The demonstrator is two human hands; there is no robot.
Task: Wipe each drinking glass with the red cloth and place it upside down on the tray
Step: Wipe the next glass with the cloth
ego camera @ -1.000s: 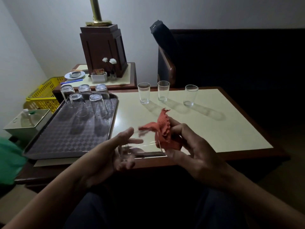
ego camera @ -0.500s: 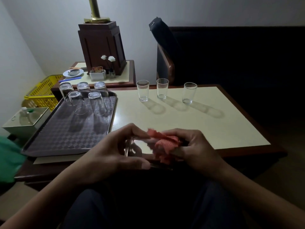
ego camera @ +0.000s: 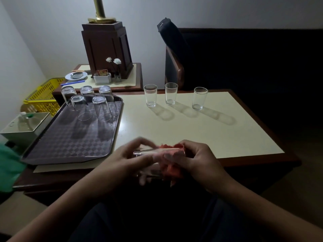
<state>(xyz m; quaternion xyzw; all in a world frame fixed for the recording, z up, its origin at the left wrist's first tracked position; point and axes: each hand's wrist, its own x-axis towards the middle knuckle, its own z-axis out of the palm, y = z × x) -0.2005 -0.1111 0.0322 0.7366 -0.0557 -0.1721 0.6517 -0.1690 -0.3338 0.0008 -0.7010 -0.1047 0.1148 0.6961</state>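
The pale surface (ego camera: 201, 137) fills the middle of the frame, and I sit at its lower edge so that everything is within reach. On its left side lies the dark checked tray (ego camera: 66, 144), with five upturned glasses (ego camera: 102, 109) packed together in its upper corner. I take those for the finished ones, set far back so the near part stays free for more. Three upright glasses (ego camera: 171, 93) stand in a loose row along the upper edge of the surface, right of the tray and well apart from it, mouths up, and by my judgement they are waiting their turn. At lower centre my left hand (ego camera: 122, 161) is curled round the drinking glass (ego camera: 148, 151), thumb on top and fingers beneath, which steadies it. My right hand (ego camera: 199, 159) is bunched round the red cloth (ego camera: 173, 167) and presses it against the right end of the glass. The glass is off the surface, just over its near edge, and lies on its side with its long axis running left to right across the frame. The blur hides the rim, but the mouth seems to point right, toward the cloth, which would let me work the fabric inside it.
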